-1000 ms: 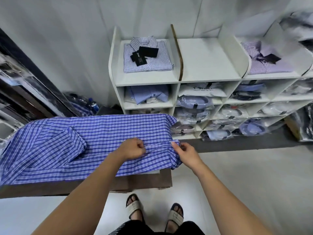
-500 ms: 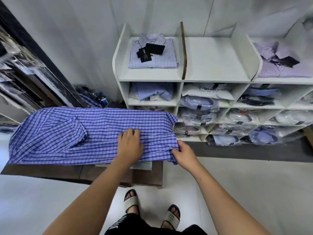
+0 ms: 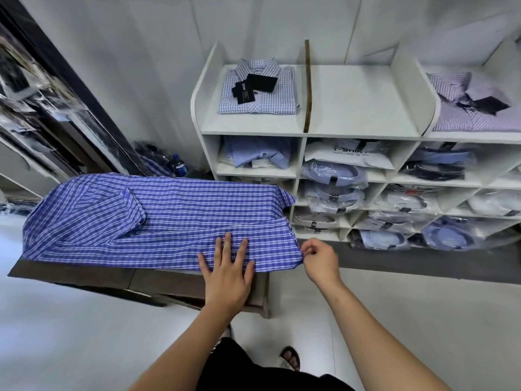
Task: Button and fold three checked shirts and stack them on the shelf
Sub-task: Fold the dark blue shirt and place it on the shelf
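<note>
- The checked shirt [image 3: 158,218] looks soft and light — likely to slide or wrinkle, so take it by folded edges and corners.
- It lies spread on the brown surface [image 3: 84,277], in front of the shelf [image 3: 358,134].
- Left hand [image 3: 228,275] — fingers spread flat, pressing its near edge.
- Right hand [image 3: 320,256] pinches the shirt's right corner.

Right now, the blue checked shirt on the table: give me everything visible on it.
The blue checked shirt is a woven-looking fabric in blue with white check lines. It lies spread flat lengthwise on a dark table, partly folded, with a sleeve folded onto its left part and a long fold running along the near side. Its right end hangs just past the table edge. The left hand presses flat on the near edge; the right hand pinches the right corner. No buttons are visible.
</note>
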